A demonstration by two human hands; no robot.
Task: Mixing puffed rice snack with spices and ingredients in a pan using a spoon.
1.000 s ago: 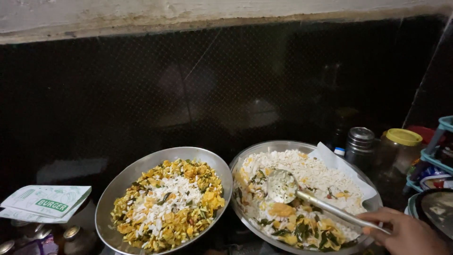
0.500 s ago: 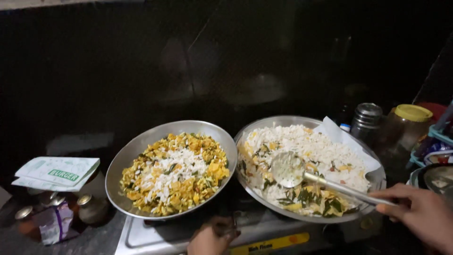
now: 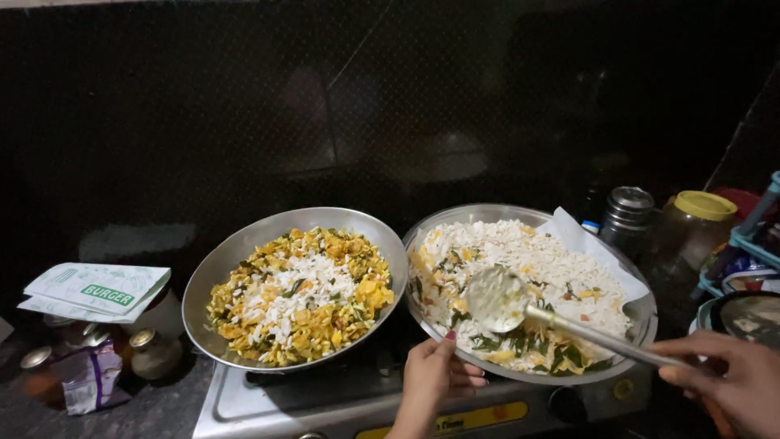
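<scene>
Since half a second ago, our left hand (image 3: 435, 378) has risen from the stove front to the near rim of the right pan (image 3: 642, 313), and the ladle (image 3: 561, 321) has shifted a little toward the middle of that pan. Our left fingers curl loosely at the rim, thumb up against its edge; we cannot tell whether they truly grip it. Our right hand (image 3: 731, 382), at the lower right corner, closes its fingers around the end of the ladle's long metal handle. The round bowl of the ladle rests in the food, which is white flattened rice over yellow pieces and green leaves. A white sheet of paper (image 3: 597, 252) lies tucked along the pan's far right side. Just beside it, to the left, a second steel pan (image 3: 219, 268) holds a similar yellow mix with white rice in the middle. Both pans sit on a steel stove (image 3: 341, 402). Behind the right pan stand a steel canister (image 3: 626, 215) and a jar with a yellow lid (image 3: 699, 219). Far left lie folded paper packets (image 3: 93, 289) above small jars (image 3: 150, 349).
</scene>
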